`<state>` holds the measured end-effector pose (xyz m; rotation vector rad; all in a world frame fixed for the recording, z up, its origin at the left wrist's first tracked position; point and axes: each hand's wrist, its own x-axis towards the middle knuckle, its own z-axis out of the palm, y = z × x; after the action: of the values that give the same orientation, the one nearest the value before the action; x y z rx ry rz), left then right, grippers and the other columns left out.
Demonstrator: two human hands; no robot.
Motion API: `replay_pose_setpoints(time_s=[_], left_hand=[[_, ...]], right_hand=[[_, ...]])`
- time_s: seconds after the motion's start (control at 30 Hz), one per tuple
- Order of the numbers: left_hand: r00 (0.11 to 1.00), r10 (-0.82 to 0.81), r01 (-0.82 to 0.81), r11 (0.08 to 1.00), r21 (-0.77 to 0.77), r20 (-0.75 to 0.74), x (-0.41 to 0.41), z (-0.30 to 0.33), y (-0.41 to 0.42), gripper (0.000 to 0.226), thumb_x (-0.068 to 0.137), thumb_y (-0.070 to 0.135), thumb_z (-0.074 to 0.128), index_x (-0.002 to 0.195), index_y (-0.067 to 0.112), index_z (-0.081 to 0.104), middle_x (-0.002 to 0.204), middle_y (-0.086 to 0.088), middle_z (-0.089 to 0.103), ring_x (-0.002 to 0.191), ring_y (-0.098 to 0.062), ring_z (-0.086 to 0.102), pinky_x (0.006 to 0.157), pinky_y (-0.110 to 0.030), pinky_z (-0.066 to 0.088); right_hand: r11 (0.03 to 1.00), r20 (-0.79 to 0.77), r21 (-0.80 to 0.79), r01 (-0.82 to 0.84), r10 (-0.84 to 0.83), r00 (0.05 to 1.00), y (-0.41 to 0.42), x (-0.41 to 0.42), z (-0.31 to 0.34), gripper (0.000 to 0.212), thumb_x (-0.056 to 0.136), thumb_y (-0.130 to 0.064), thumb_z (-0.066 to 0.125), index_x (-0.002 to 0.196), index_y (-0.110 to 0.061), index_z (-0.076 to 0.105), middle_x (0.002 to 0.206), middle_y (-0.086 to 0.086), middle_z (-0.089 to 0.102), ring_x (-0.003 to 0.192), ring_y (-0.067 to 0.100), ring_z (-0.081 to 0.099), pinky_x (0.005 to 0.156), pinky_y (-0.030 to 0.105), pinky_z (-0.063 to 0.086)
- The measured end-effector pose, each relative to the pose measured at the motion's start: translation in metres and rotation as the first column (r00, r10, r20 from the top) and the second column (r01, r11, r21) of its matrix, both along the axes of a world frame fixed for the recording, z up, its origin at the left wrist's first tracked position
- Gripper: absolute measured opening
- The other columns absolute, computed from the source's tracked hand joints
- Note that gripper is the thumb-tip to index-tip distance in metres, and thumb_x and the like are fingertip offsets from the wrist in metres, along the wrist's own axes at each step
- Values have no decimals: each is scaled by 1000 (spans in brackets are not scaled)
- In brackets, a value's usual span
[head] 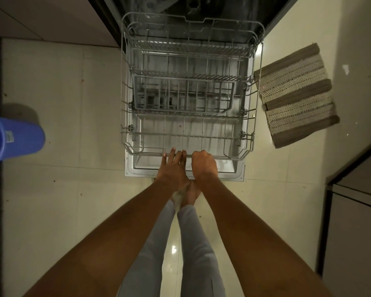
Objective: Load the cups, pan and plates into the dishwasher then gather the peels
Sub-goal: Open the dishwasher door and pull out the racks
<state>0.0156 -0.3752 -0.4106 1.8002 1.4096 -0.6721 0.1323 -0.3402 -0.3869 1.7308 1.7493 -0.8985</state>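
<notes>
Head camera view, looking straight down at a pale tiled floor [51,103]. At the centre, a dishwasher [272,13] stands open, its door [234,174] lowered flat. A grey wire rack [186,116] is pulled out over the door and holds no dishes; a smaller wire basket [182,95] sits inside it. Right of the rack, a striped brown mat [296,95] lies on the floor. At the left edge stands a blue bin [13,138]. Two bare arms reach down to the rack's front rail. The right hand [204,163] has its fingers curled over the rail, gripping it. The left hand [174,166], just beside, rests straight fingers on the same rail.
</notes>
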Motion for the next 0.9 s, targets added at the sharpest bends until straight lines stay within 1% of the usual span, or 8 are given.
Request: replay_pose_setpoints(time_s=[0.1,0.17,0.27,0.33,0.43,0.57,0.8,0.9], left_hand=[[1000,-11,11,1000,-24,-4,-1,1,4,89,97,48,44,159,10,-8,168,-7,0,155,-29,-10,125,-54,3],[1000,-22,21,999,-46,-19,-3,1,7,90,97,45,47,159,11,-8,169,-6,-1,155,-27,-11,125,-53,2],[1000,-12,10,996,-92,-21,-3,5,13,87,98,43,48,160,12,-5,169,-5,0,155,-26,-8,125,-54,2],[1000,-10,8,995,-100,-26,-4,14,19,83,99,40,47,160,11,-2,169,-6,1,156,-26,-5,125,-52,3],[1000,-1,0,999,-53,-3,-8,34,29,80,101,31,48,160,8,-1,168,-9,0,156,-26,-2,126,-47,6],[998,44,-46,998,35,50,-19,66,50,75,104,28,43,159,5,-2,168,-11,0,156,-26,-1,126,-45,9],[999,39,-41,994,100,18,-32,128,110,66,109,37,27,159,3,0,168,-14,6,155,-28,3,126,-47,9],[999,29,-35,987,155,39,-30,150,145,65,108,39,29,159,4,8,166,-14,14,154,-29,12,125,-49,12]], right_hand=[[998,-22,-18,60,-60,998,0,0,-1,32,102,-7,57,134,-5,57,129,15,62,124,28,60,101,33,51],[996,-34,-30,81,-82,996,-1,1,-2,35,103,-9,56,138,-3,52,135,16,59,131,28,55,111,34,43],[993,-62,-73,88,-93,994,-4,0,-2,60,100,-14,62,151,2,36,155,21,42,151,33,31,122,38,29],[993,-79,-102,66,-75,994,-3,-1,5,74,96,-16,67,155,2,26,161,22,30,154,35,23,124,41,29],[997,-136,-72,35,-45,990,3,0,21,71,97,-13,64,156,-2,27,161,18,32,150,32,31,123,40,29],[999,-179,30,31,-25,983,16,-1,50,72,100,-7,55,161,-5,18,168,16,20,154,30,23,126,39,22],[990,-169,141,12,12,985,75,4,108,71,103,-11,52,161,-2,12,169,18,16,157,30,15,128,41,17],[981,-148,194,-19,49,988,109,8,127,72,102,-11,50,161,-2,11,169,18,14,158,31,11,129,43,14]])
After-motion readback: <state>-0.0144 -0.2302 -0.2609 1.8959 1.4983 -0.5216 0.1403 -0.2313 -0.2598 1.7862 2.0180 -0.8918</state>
